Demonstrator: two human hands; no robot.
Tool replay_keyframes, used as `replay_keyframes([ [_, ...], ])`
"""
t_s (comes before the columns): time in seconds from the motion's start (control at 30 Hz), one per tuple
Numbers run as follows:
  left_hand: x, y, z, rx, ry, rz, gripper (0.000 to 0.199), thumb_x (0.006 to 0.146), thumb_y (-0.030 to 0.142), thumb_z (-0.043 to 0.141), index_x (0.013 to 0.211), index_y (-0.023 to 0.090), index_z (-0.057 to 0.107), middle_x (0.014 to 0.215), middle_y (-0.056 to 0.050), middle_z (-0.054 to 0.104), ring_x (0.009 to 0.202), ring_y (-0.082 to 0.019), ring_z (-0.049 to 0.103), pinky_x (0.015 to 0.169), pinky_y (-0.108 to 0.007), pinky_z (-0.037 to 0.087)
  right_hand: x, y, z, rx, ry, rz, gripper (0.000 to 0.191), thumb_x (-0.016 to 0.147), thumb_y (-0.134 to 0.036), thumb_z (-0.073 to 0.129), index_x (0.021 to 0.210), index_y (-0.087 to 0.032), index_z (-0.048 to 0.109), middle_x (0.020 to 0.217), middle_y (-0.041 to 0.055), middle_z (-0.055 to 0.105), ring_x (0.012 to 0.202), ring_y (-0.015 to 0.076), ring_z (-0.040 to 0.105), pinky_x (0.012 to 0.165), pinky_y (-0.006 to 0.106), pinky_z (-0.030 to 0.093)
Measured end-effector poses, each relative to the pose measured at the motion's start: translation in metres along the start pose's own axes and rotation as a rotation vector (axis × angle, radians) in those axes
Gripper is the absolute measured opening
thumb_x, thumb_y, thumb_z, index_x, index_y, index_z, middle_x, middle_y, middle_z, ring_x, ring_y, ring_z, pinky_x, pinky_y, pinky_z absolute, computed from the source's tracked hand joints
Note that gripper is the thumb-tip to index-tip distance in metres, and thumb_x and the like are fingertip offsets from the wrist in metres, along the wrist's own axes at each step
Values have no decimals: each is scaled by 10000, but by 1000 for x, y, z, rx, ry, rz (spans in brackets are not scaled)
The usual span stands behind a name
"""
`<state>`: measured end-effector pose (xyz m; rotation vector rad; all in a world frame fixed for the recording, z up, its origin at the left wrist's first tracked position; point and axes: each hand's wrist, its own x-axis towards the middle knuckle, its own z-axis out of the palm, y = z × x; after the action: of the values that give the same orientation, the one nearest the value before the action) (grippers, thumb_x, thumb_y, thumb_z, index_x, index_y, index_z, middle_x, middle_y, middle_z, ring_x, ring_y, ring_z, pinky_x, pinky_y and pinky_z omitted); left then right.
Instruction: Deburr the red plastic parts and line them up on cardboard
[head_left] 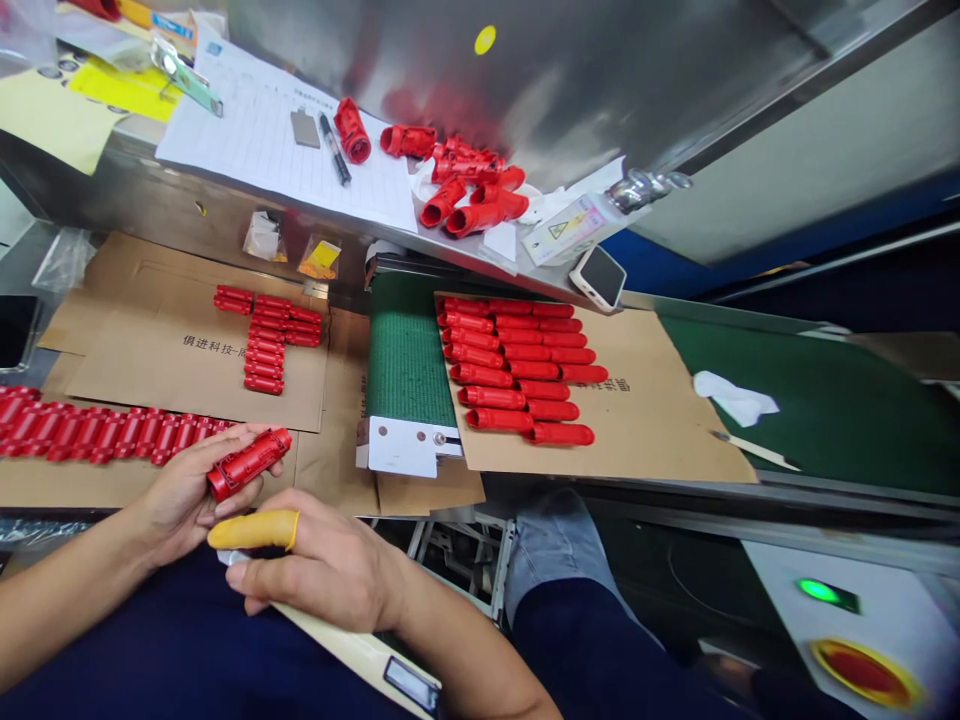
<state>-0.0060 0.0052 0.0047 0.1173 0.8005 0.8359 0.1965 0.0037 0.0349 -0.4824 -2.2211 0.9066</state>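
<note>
1. A brushed stainless-steel bench (540,70) runs across the far side, with a narrow green textured conveyor belt (405,350) and a wider smooth green belt (720,390) below it.
2. Flat sheets of corrugated cardboard (195,350) lie on the left, and a second cardboard sheet (600,440) spans the belts. Both carry tight rows of ribbed red moulded plastic parts (525,375), laid side by side.
3. On the ruled white paper (255,120) lie a black marker pen (335,148) and a grey metal plate (305,128). Larger red flared plastic fittings (472,205) are heaped just beside it.
4. The person's left forearm comes in from the left edge, and the right forearm rises from below, both bent inward over the lap.
5. The left hand (184,490) is closed in a narrow cradle, its fingers curled around one red moulded plastic part (249,464) held tilted across the palm.
6. The right hand (315,565) is half curled, with its index finger stretched out in a yellow rubber finger cot (251,530) just below the held part, not touching it.
7. A pale cream strip (337,640) lies under the right hand; whether it is gripped cannot be told.
</note>
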Motion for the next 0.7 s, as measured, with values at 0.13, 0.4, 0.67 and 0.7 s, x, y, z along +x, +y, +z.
replay_keyframes([
  [0.13,-5,4,2,75,118,179,541,795,415,963,1219,233,680,959,-59,820,600,-188,747,530,-291,648,-10,6,12,35,365,31,118,1076,-221,685,1188,-196,714,1109,100,832,1036,181,798,903,301,702],
  [0.4,-6,-1,-4,272,243,746,455,683,305,1048,949,260,682,835,51,797,714,-104,750,704,-149,642,-13,4,21,-172,517,133,242,1051,-170,686,1291,-175,717,1155,158,823,1043,246,806,874,395,716],
  [0.67,-11,-4,-9,405,258,781,417,753,319,1004,989,261,666,871,45,794,749,-114,756,745,-156,632,-11,10,25,-204,547,71,215,1051,-173,677,1255,-127,728,1105,175,819,1023,235,797,878,361,709],
  [0.7,-11,-5,-9,402,261,782,419,751,316,1005,988,259,664,870,44,793,746,-115,757,738,-156,631,-11,10,24,-204,544,72,219,1048,-171,681,1257,-127,728,1103,173,819,1019,236,795,872,362,710],
])
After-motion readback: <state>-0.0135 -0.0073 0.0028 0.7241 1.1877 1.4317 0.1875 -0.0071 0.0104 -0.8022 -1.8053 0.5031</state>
